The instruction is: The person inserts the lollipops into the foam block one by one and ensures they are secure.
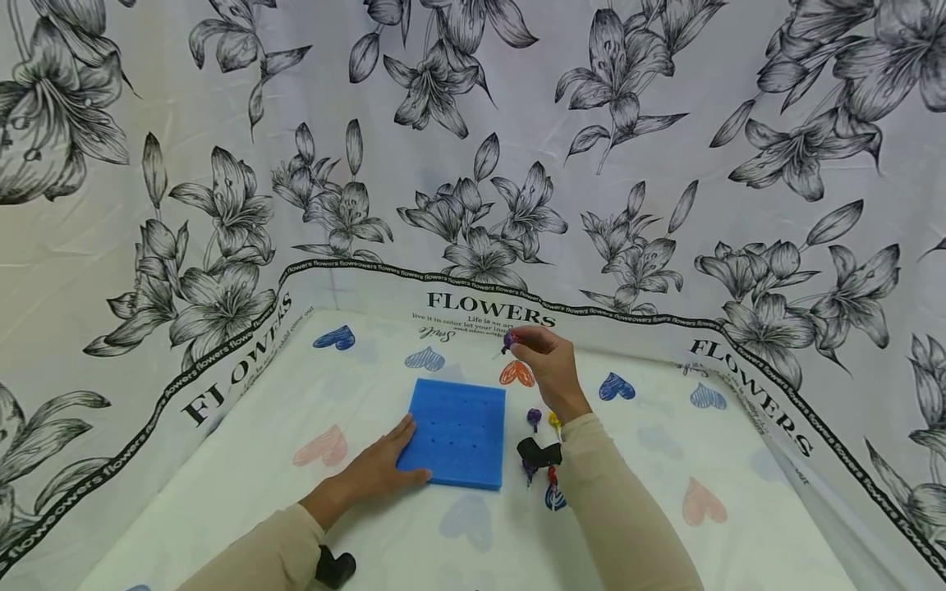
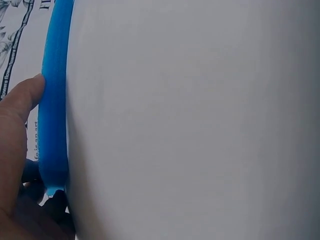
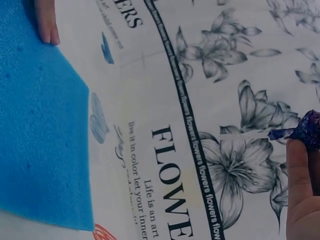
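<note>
A square blue foam block [image 1: 458,439] with rows of small holes lies flat on the table. My left hand [image 1: 380,461] rests against its near left corner, thumb along the near edge and fingers at the left edge. In the left wrist view, the thumb [image 2: 31,92] touches the side of the block. Beyond the block's far right corner, my right hand [image 1: 550,361] is raised and pinches a lollipop [image 3: 306,129] by its purple-wrapped head. The lollipop's white stick points away from the fingertips, toward the left in the right wrist view.
Right of the block lie a purple-wrapped lollipop [image 1: 534,417], a yellow one [image 1: 554,420] and a few more, partly hidden by the right forearm and its black wrist mount [image 1: 538,453]. The white tablecloth [image 1: 384,542] has printed hearts. Flower-patterned cloth [image 1: 488,205] hangs behind.
</note>
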`<state>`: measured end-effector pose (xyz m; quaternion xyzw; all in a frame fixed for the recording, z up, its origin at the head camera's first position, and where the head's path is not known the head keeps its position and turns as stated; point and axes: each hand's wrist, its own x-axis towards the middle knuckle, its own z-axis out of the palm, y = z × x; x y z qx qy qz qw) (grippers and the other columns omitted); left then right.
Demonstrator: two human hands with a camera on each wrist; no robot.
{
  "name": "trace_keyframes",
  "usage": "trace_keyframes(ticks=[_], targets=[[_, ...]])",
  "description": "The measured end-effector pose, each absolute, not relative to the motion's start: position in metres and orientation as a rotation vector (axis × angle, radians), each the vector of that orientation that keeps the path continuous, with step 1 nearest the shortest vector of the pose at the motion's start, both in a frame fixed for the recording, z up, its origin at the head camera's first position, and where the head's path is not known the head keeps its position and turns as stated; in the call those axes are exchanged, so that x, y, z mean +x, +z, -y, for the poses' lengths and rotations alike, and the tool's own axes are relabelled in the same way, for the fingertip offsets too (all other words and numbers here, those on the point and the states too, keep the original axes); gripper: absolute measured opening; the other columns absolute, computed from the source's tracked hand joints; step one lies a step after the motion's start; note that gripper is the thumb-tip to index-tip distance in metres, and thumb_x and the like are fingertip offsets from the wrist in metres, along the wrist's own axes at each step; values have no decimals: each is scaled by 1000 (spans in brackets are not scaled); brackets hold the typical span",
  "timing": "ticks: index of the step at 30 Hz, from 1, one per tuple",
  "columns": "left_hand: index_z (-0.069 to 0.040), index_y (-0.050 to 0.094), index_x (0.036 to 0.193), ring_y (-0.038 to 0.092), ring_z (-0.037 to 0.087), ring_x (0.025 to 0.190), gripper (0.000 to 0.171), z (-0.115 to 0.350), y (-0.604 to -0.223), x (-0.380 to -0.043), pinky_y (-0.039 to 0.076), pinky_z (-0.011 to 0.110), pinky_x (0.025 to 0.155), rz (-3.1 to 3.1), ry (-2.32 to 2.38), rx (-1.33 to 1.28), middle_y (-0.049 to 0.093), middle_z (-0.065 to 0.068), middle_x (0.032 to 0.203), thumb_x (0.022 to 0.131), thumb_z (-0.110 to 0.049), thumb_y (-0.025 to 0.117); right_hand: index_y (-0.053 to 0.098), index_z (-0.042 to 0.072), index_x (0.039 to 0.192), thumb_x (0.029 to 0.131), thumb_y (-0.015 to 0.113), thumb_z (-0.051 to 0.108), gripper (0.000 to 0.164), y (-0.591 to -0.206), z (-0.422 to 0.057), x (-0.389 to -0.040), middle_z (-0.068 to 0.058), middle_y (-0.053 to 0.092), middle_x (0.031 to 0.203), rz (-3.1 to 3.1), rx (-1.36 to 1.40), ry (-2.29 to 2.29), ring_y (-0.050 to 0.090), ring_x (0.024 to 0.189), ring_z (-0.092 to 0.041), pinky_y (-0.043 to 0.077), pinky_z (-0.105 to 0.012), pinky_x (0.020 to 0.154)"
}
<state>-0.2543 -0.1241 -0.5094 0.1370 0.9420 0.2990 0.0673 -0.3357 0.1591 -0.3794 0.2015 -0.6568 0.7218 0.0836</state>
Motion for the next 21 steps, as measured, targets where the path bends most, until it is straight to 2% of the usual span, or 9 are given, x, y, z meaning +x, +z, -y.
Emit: trace_keyframes(ticks=[10,12,15,21], targets=[[-5,25,153,23,37,140,100,124,-513,-257,25,55,108,-2855,877,437,15,8,159,82,-61,66,64,-10,114,89,67,-1,27,-395,-129,-347,-19,64,110,1957,659,2142,61,100,-25,51,-30,85],[-4,25,152,23,37,140,99,124,-512,-257,25,55,108,-2856,879,443,16,9,159,82,-61,66,65,-9,113,88,69,0,27,-399,-124,-350,-17,65,109,1958,633,2145,62,98,-24,52,-27,79],[-4,26,152,24,38,140,99,123,-511,-257,25,56,108,-2856,879,438,16,9,159,82,-60,67,67,-7,113,88,70,2,27,-406,-116,-355,-15,67,107,1979,581,2151,63,97,-22,52,-25,77],[-5,26,152,25,40,139,99,123,-512,-258,27,58,106,-2858,871,419,16,9,159,81,-60,68,67,-5,115,90,68,5,27,-420,-100,-361,-11,67,107,2087,528,2116,63,98,-22,52,-31,84]])
